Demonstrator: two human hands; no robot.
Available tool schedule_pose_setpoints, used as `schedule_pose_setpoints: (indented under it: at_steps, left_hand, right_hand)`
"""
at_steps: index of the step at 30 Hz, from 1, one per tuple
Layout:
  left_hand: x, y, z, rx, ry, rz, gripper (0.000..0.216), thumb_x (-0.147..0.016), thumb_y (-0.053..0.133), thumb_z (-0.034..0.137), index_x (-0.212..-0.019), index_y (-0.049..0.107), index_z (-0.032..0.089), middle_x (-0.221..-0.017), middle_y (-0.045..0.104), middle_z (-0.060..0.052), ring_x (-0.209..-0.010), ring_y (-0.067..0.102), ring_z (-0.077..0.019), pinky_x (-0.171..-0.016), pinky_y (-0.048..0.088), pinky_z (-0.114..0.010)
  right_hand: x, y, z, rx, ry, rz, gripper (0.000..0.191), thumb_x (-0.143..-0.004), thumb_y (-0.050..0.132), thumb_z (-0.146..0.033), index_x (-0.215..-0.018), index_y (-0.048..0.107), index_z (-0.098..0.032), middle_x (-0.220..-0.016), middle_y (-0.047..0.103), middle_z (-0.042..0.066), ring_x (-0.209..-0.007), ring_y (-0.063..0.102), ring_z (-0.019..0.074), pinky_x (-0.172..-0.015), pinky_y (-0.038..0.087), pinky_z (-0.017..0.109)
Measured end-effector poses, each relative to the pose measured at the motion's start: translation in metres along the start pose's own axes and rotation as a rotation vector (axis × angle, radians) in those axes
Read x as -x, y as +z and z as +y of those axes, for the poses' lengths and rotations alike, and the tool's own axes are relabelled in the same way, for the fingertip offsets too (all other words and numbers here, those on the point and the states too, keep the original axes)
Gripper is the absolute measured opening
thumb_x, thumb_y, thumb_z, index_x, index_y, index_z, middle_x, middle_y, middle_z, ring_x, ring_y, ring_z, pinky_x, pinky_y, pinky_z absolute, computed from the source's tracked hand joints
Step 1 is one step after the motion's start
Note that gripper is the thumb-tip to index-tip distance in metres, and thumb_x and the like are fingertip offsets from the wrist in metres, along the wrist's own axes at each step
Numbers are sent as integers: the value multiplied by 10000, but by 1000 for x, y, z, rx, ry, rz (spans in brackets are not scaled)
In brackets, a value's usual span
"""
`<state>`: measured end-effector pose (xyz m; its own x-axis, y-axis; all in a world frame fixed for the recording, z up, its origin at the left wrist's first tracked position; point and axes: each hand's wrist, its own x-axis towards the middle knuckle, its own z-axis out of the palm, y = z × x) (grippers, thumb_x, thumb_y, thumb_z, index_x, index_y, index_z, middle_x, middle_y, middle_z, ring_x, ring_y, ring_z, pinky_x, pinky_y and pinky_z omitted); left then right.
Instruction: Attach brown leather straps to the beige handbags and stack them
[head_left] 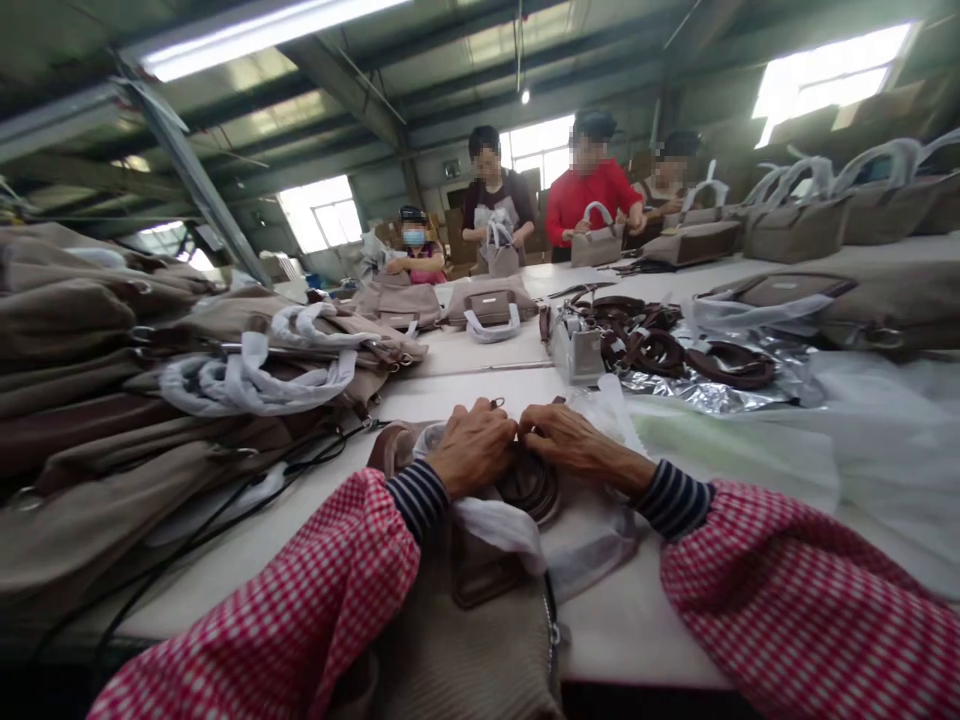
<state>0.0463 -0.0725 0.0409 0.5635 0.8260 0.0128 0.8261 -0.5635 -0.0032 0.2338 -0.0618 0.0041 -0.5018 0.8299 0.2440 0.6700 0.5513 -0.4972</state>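
Note:
My left hand [474,445] and my right hand [576,443] meet over a taupe handbag [465,640] lying on the white table [645,620] in front of me. Both hands are closed, fingers curled round a coiled brown strap [532,487] with a small metal ring at the fingertips. White wrapping [501,524] covers part of the bag under my left wrist. Both arms wear red-checked sleeves with striped cuffs.
A tall stack of taupe bags [112,400] with wrapped handles fills the left. Coiled brown straps [675,350] on silver plastic and a small box [576,345] lie ahead right. Clear plastic bags [825,440] spread at right. Several people [589,190] handle bags at the far end.

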Motion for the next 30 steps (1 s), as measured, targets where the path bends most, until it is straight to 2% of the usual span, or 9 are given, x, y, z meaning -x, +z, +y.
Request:
schedule_pose_setpoints:
  at_steps: [5, 9, 11, 15, 17, 20, 24, 27, 30]
  left_hand:
    - [10, 8, -8, 159, -121, 82, 236, -949, 540, 318, -1073, 680, 174, -1025, 701, -99, -1008, 648, -276, -885, 491, -392]
    - [21, 12, -26, 685, -73, 222, 185, -937, 518, 332, -964, 610, 174, -914, 663, -33, -861, 611, -201, -799, 482, -318]
    - [23, 18, -32, 881, -45, 253, 183, -900, 580, 355, -908, 600, 173, -853, 627, -12, -813, 576, -185, -764, 467, -306]
    - [22, 26, -40, 1056, -18, 255, 228, -869, 663, 371, -935, 642, 154, -885, 653, -25, -835, 589, -185, -775, 463, -305]
    - [22, 27, -42, 1120, 14, 234, 264, -879, 674, 369, -1023, 678, 148, -977, 703, -53, -918, 631, -207, -840, 480, -320]
    - [24, 25, -45, 1160, 35, 181, 285, -888, 687, 345, -1106, 720, 164, -1088, 740, -65, -1028, 653, -227, -928, 484, -331]
    - [23, 25, -46, 1183, 4, 205, 268, -900, 659, 351, -1056, 759, 158, -1028, 757, -50, -989, 654, -218, -922, 480, -317]
    - [23, 23, -47, 1115, 38, 224, 254, -916, 629, 339, -1019, 763, 151, -981, 748, -41, -960, 644, -207, -922, 467, -312]
    - [27, 20, -47, 1067, 69, 224, 287, -947, 614, 396, -1037, 751, 161, -1002, 737, -42, -977, 643, -208, -920, 466, -312]
  right_hand:
    - [2, -13, 10, -104, -124, 149, 269, -878, 519, -60, -993, 748, -140, -1071, 735, 96, -992, 633, 224, -942, 439, 348]
    - [2, -21, 17, -47, -242, 232, 377, -882, 537, -44, -1170, 732, -188, -1235, 704, 86, -1164, 581, 257, -1094, 357, 435]
    - [2, -21, 14, 21, -241, 243, 318, -950, 579, -128, -1218, 724, -220, -1251, 695, 77, -1160, 560, 264, -1085, 354, 449]
    - [-1, -17, 2, 248, -161, 250, 212, -1003, 617, -225, -1159, 760, -236, -1178, 682, 88, -1160, 498, 299, -1005, 377, 446]
    - [-2, -17, 0, 308, -130, 250, 171, -996, 631, -206, -1091, 773, -216, -1173, 677, 97, -1149, 500, 296, -988, 382, 437]
    - [1, -24, 3, 233, -105, 205, 109, -968, 659, -164, -1003, 760, -187, -1085, 699, 79, -1047, 553, 246, -939, 410, 380]
    - [6, -35, 6, 97, -53, 185, 42, -914, 724, -196, -925, 765, -197, -906, 720, 34, -917, 601, 220, -808, 412, 332]
    - [4, -37, 5, -104, -46, 221, 96, -884, 749, -276, -860, 767, -185, -868, 733, 32, -849, 627, 203, -765, 424, 316]
    - [-3, -31, 0, -327, -36, 161, 113, -826, 752, -269, -795, 736, -162, -774, 709, 16, -750, 610, 170, -688, 424, 280]
